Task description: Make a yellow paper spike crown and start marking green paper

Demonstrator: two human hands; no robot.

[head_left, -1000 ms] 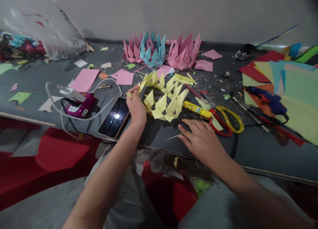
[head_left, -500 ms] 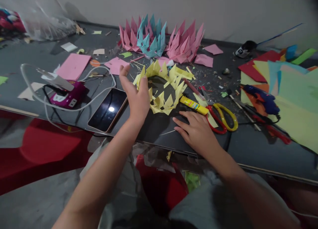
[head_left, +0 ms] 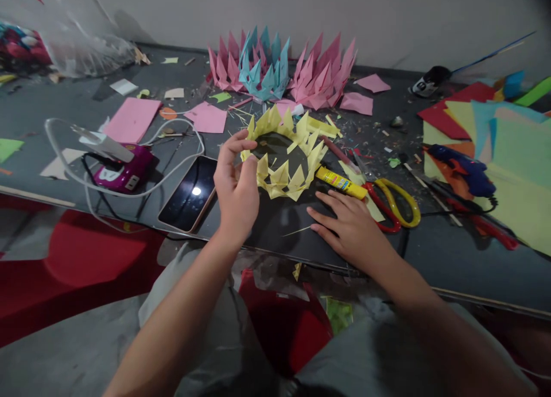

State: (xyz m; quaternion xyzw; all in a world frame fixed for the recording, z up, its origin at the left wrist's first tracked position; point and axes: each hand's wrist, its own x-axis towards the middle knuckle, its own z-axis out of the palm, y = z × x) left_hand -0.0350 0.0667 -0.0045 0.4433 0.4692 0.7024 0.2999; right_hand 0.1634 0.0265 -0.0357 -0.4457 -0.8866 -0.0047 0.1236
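Observation:
A ring of folded yellow paper points, a paper crown [head_left: 279,182], stands on the dark table in front of me. My left hand [head_left: 236,179] holds its left side between curled fingers and thumb; part of that side is hidden behind the hand. To the right, my right hand [head_left: 348,222] rests palm down on the table, fingers apart. A thin pale stick [head_left: 297,231] lies at its thumb tip. Just beyond those fingers are a yellow glue stick [head_left: 342,182] and scissors [head_left: 402,205] with red and yellow handles.
Pink paper crowns [head_left: 322,81] and a blue one [head_left: 264,78] stand at the back. On the left lie a phone [head_left: 189,196] and a purple power adapter [head_left: 129,170] with cables. Coloured paper sheets [head_left: 516,173], a blue glue gun [head_left: 465,167] and a small dark pot [head_left: 430,81] are on the right.
My left hand came off the crown's left side with fingers spread, then closed on it again. My right hand stays flat near the stick. The view shifted slightly.

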